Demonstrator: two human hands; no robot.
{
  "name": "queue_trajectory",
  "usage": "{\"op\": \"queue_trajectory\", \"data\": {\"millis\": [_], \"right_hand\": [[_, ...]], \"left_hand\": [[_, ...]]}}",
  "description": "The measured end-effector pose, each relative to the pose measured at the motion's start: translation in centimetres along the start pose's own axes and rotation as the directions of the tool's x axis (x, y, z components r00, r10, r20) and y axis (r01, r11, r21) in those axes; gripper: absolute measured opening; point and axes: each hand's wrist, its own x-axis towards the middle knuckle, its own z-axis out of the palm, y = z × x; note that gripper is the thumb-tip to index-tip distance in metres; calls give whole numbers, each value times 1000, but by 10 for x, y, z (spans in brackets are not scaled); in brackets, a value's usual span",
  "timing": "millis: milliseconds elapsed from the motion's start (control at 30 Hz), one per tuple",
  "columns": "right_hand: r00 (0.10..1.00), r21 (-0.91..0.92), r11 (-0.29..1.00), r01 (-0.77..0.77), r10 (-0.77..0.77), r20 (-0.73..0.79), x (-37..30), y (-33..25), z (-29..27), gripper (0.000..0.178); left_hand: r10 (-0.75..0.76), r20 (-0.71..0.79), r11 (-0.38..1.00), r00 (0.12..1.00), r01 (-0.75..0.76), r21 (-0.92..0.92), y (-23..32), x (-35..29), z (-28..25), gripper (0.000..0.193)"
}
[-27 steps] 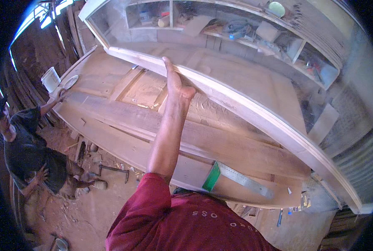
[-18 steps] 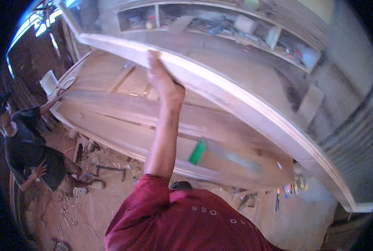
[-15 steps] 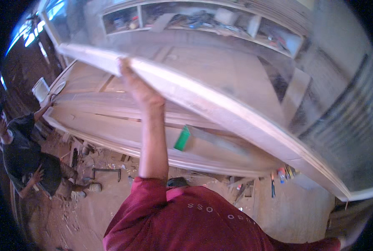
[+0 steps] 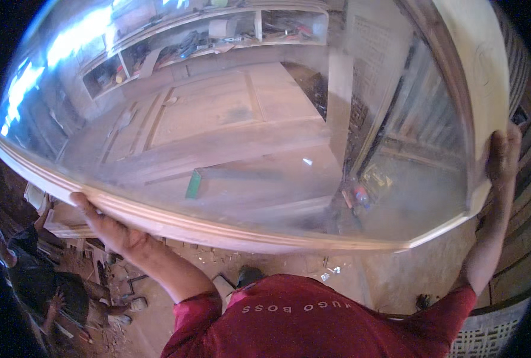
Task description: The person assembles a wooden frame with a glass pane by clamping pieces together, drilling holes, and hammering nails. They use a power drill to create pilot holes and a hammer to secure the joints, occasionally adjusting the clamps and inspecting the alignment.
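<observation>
I hold up a large wooden-framed glass panel [image 4: 247,234] with both hands, and the bench shows through its hazy pane. My left hand [image 4: 115,231] grips the near rail toward the left, thumb up along the moulded edge. Around the right side rail, my right hand [image 4: 504,156] is closed, its fingers partly hidden by the wood. Behind the glass, a green-handled tool [image 4: 194,184] with a long greyish blade lies on pale boards; its exact kind is unclear.
A wooden panelled door [image 4: 217,107] lies on the bench beyond. At the back, a shelf [image 4: 158,48] holds tools and clutter. Another person [image 4: 45,256] in dark clothes stands at the left. Wood scraps litter the dirt floor [image 4: 331,292], and a latticed pale object [image 4: 492,334] sits low right.
The glass panel has swung down and closer in front of me. My left hand has lowered leftward with it. My right hand, earlier near the bottom right edge, now grips the side rail.
</observation>
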Motion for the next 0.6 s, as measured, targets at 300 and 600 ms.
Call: {"op": "queue_trajectory", "data": {"millis": [300, 600], "right_hand": [[976, 241, 954, -179, 204, -82, -129, 36, 84, 66], [901, 676, 707, -210, 408, -147, -197, -3, 203, 60]], "left_hand": [[341, 186, 895, 921, -379, 236, 105, 41, 27, 50], [503, 554, 641, 663, -717, 276, 146, 1, 154, 54]]}}
